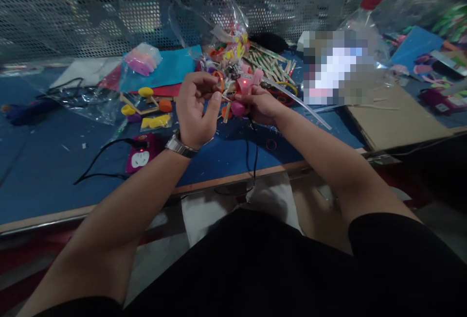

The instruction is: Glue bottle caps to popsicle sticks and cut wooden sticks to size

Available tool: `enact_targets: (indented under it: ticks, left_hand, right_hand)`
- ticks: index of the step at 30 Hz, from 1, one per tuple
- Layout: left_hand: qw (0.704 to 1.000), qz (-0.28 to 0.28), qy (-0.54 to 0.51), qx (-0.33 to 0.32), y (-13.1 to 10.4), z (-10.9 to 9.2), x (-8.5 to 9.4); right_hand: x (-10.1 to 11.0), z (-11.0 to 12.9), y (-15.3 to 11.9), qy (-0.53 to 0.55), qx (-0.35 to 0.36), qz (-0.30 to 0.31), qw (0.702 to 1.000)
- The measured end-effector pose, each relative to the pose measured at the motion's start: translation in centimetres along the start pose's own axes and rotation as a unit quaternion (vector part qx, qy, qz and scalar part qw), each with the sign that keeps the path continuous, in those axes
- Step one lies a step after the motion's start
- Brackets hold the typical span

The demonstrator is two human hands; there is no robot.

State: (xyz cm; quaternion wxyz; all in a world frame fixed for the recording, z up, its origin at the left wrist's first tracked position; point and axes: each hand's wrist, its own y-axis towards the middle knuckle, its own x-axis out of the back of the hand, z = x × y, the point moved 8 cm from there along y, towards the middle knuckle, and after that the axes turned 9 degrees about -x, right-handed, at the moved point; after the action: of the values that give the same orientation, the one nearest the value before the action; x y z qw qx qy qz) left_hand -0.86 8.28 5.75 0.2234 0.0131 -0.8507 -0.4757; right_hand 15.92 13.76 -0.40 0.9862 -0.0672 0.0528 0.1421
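Observation:
My left hand [199, 108], with a metal watch on its wrist, is raised over the blue table with its fingers curled and its thumb apart. An orange ring [219, 81] shows at its fingertips. Close to its right, my right hand [260, 105] has its fingers pressed together at a thin light stick [226, 98]; the grip itself is partly hidden. A pink tool with a red light [245, 82] stands just behind the right fingers, and a round magenta piece [238, 108] lies below them.
Wooden sticks [272, 64] and a clear bag [237, 44] lie behind the hands. A purple power socket [140, 154] with a black cable sits at front left, near yellow and orange pieces [146, 92]. Cardboard [394, 125] and a plastic bottle [365, 20] are at right.

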Motion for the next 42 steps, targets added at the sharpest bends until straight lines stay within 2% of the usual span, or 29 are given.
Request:
enact_targets:
  ticks: [3, 5, 9, 12, 14, 15, 16, 19, 23, 27, 33, 39, 40, 42]
  left_hand:
    - [0.999, -0.004, -0.031, -0.024, 0.1, -0.2, 0.0]
    - [0.997, -0.008, -0.051, -0.049, 0.2, 0.0, -0.2]
    - [0.994, -0.009, -0.025, -0.109, 0.4, 0.6, -0.5]
    - [0.993, -0.02, -0.032, -0.114, 0.5, 0.5, -0.3]
    - [0.995, -0.016, -0.052, -0.078, 0.7, 0.8, -0.2]
    - [0.995, -0.026, -0.066, -0.07, 0.8, 0.9, -0.1]
    - [0.991, -0.052, -0.083, -0.088, 0.9, 0.9, 0.4]
    - [0.989, -0.058, -0.104, -0.088, 1.1, 2.6, 0.2]
    - [0.98, -0.081, -0.178, -0.021, 0.9, 6.5, -0.4]
    - [0.979, -0.069, -0.192, 0.011, 0.4, 7.8, -1.1]
    - [0.986, -0.08, -0.134, 0.06, 0.1, 7.2, -0.8]
    - [0.986, -0.109, -0.124, 0.007, 1.8, 3.3, 1.4]
    - [0.987, -0.098, -0.128, 0.006, 2.2, 2.4, 1.5]
    - [0.992, -0.008, -0.123, 0.018, 2.7, 0.4, 0.7]
  right_hand:
    - [-1.0, -0.4, -0.3, 0.048, -0.025, 0.046, 0.997]
    - [-1.4, -0.4, -0.5, 0.041, -0.028, 0.055, 0.997]
    - [-1.4, -0.7, -0.5, -0.023, -0.029, 0.03, 0.999]
    - [-0.7, -0.8, -0.2, -0.028, -0.025, -0.002, 0.999]
    - [-0.2, -1.0, 0.1, -0.019, -0.025, -0.016, 0.999]
    - [0.1, -1.1, 0.3, -0.013, -0.025, -0.021, 0.999]
    - [0.4, -1.1, 0.5, -0.005, -0.022, -0.028, 0.999]
    - [1.4, -1.1, 1.1, 0.021, 0.001, -0.052, 0.998]
    - [2.0, -1.0, 1.8, 0.026, 0.034, -0.062, 0.997]
    - [2.3, -0.8, 1.8, 0.024, 0.053, -0.073, 0.996]
    - [1.9, -0.4, 1.2, 0.028, 0.06, -0.07, 0.995]
    - [2.4, -0.2, 1.6, 0.016, 0.079, -0.088, 0.993]
    - [2.4, -0.2, 1.6, 0.018, 0.082, -0.086, 0.993]
    - [2.3, 0.0, 1.4, 0.022, 0.087, -0.081, 0.993]
